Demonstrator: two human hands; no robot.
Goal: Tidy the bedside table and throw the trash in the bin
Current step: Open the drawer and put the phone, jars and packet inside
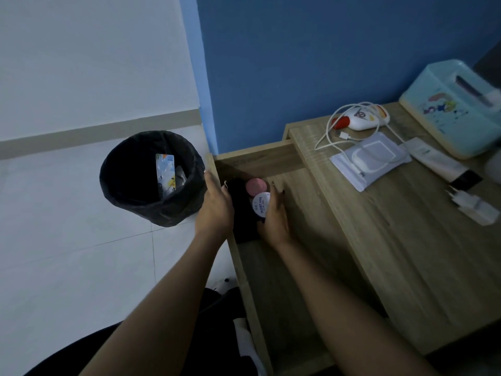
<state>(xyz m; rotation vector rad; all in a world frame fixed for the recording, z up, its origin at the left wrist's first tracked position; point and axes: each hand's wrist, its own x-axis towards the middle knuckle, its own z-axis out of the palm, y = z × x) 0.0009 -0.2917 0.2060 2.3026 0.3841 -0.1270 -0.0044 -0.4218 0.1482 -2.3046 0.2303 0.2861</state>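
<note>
Presently both hands work inside the open drawer of the bedside table. The left hand rests on the drawer's left wall with fingers extended and close together, touching a black item. The right hand has its fingers curled against a white round jar; a pink round jar sits just behind it. On the tabletop lie a white cable, a wipes pack, a tube, a charger plug and a teal tissue box. The lined bin stands on the floor left of the table, a printed packet inside.
</note>
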